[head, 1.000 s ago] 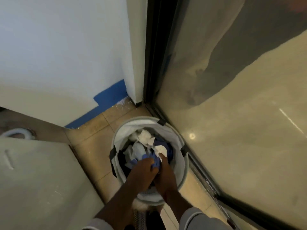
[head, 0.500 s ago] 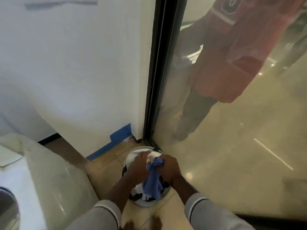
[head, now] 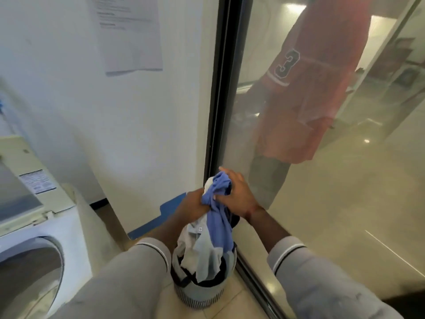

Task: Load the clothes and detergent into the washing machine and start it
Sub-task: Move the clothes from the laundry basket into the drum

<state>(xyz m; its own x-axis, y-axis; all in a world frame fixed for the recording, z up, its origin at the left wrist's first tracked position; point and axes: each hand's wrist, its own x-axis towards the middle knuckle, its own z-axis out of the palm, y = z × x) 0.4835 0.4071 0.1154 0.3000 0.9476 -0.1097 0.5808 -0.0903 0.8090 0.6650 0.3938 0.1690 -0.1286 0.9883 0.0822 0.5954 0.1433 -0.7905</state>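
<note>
A bundle of clothes (head: 216,217), blue cloth uppermost with pale grey and white pieces trailing below, is hanging above the laundry basket (head: 200,293), its lower ends reaching into the basket's mouth. The left hand (head: 192,207) is closing around the bundle from the nine o'clock side; the right hand (head: 239,196) is clamping it from three o'clock, both gripping the same wad of fabric. The basket is standing on the tiled floor (head: 232,305), just beside the glass partition (head: 322,180) at its three o'clock. The washing machine (head: 39,256) is sitting at nine o'clock of the basket, its round drum opening (head: 27,272) facing the person; whether anything is lying inside cannot be told. A printed notice (head: 130,33) is hanging on the wall at twelve o'clock.

Judgement on progress: loading is only getting under way. Dark garments are showing in the basket, no detergent is in view, and dosing, closing and starting are all outstanding.
</note>
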